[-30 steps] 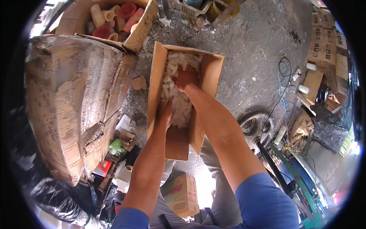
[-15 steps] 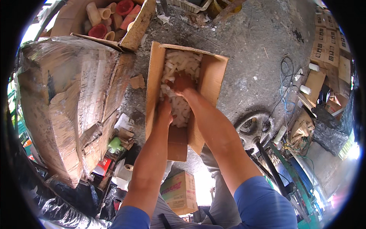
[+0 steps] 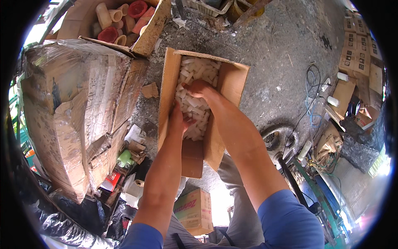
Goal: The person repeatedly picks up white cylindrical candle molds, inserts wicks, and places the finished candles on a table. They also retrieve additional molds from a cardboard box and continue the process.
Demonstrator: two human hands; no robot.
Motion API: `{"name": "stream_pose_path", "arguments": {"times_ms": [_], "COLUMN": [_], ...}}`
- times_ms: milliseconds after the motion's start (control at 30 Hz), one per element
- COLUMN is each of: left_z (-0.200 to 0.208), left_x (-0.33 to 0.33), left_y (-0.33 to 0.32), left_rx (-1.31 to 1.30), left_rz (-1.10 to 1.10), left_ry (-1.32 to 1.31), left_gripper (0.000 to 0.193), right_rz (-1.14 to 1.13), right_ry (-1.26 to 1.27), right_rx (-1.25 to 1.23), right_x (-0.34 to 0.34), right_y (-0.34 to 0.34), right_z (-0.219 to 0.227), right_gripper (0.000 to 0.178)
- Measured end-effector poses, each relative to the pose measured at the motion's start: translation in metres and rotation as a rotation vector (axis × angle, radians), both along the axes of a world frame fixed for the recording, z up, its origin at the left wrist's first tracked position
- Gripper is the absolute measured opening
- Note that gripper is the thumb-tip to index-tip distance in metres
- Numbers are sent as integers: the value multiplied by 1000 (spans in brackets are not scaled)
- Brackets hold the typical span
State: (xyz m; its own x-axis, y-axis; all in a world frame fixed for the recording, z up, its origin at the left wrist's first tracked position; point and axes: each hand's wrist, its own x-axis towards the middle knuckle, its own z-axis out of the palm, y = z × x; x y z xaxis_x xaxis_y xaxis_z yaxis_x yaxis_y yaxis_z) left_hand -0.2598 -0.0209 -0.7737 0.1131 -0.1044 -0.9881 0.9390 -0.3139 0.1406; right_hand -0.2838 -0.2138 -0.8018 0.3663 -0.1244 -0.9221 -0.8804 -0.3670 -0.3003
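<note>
An open cardboard box (image 3: pixel 192 155) stands on the floor between my legs, its flaps folded outward. Small white, short stick-like pieces (image 3: pixel 198 117) fill much of it in a loose heap. My left hand (image 3: pixel 180 119) is inside along the box's left wall, fingers apart and touching the pieces, with nothing seen held in it. Farther in, my right hand (image 3: pixel 200 89) rests on the heap. Its fingers reach left, loosely bent and apart; their undersides are hidden, but no piece shows gripped.
A large plastic-wrapped carton (image 3: pixel 70 103) stands at the left. Beyond it, another box (image 3: pixel 153 31) holds red and beige cup-shaped pieces. To the right are a metal wheel (image 3: pixel 290 139), cables (image 3: pixel 309 97) and stacked cartons (image 3: pixel 356 52). A smaller carton (image 3: pixel 199 213) sits below, between my legs.
My right hand has risen slightly out of the heap, and its fingers show more. The fingers of my left hand have spread over the pieces beside the left wall.
</note>
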Motion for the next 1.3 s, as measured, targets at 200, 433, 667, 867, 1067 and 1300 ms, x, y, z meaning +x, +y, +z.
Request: {"name": "stream_pose_path", "arguments": {"times_ms": [200,433,667,867,1067,1300], "left_z": [8,50,168,336,546,697], "left_x": [0,-18,-61,-72,-52,20], "left_y": [-2,-37,-31,-20,0,101], "left_rx": [-175,42,-45,86,25,99], "left_rz": [68,54,226,-435,-322,-354], "left_ry": [33,-72,-325,-784,-989,-1084], "left_gripper": [79,52,34,35,41,49], "right_rz": [-223,-1014,-1566,-1690,-1464,-1515], "right_ry": [-150,-115,-340,-614,-837,-754], "right_rx": [111,354,290,272,259,854], "right_x": [-12,-32,-68,-81,-79,-11], "right_y": [22,54,97,115,140,222], "right_z": [-17,37,176,393,553,657], "right_gripper": [82,42,20,30,39,38]}}
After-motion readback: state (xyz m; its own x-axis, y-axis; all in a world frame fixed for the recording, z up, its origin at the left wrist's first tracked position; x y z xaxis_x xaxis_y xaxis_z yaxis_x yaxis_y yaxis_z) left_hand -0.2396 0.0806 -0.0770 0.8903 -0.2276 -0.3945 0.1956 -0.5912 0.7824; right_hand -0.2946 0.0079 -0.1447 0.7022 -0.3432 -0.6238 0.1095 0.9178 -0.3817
